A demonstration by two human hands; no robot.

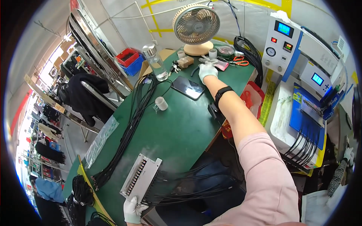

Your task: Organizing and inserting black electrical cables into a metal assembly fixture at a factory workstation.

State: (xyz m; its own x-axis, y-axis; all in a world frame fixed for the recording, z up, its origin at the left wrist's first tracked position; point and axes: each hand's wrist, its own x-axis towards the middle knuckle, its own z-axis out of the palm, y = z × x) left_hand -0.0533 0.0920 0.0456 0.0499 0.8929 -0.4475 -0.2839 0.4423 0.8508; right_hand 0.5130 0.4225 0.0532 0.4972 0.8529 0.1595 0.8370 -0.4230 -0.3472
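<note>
Green tabletop [179, 130] with slotted metal tray [148, 174] of cable connectors [136, 176], capped clear bottle [155, 64]

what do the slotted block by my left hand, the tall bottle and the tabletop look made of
Slotted block: probably metal, dull silver-grey, given its crisp, flat edges. Tall bottle: clear glass or plastic, being see-through; its cap looks like shiny metal, from bright glints. Tabletop: green, smooth, perhaps rubber or vinyl, with soft sheen.

One held fixture [145, 177] — one phone [187, 88] — one fan [197, 27].
</note>
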